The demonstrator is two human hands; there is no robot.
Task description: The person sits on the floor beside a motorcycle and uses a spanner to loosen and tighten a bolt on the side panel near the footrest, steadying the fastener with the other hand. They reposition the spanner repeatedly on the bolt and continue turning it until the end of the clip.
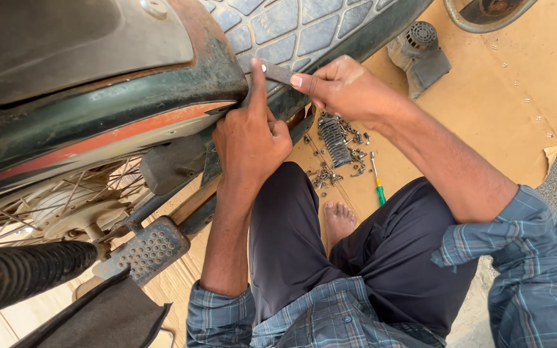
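Observation:
I am squatting beside a motorcycle lying on its side. My right hand (343, 87) grips a flat metal wrench (277, 72) whose far end sits by the edge of the dark side panel (130, 109). My left hand (251, 138) presses against the panel's edge just below, index finger stretched up to touch the wrench's end. The patterned seat (298, 26) lies right above both hands.
Loose bolts, nuts and a ribbed metal part (334, 142) lie on the cardboard (498, 96) with a green-handled screwdriver (377, 180). A grey engine part (420, 55) sits farther off. The spoked wheel (66, 200), footrest (149, 248) and my bare foot (339, 219) are near.

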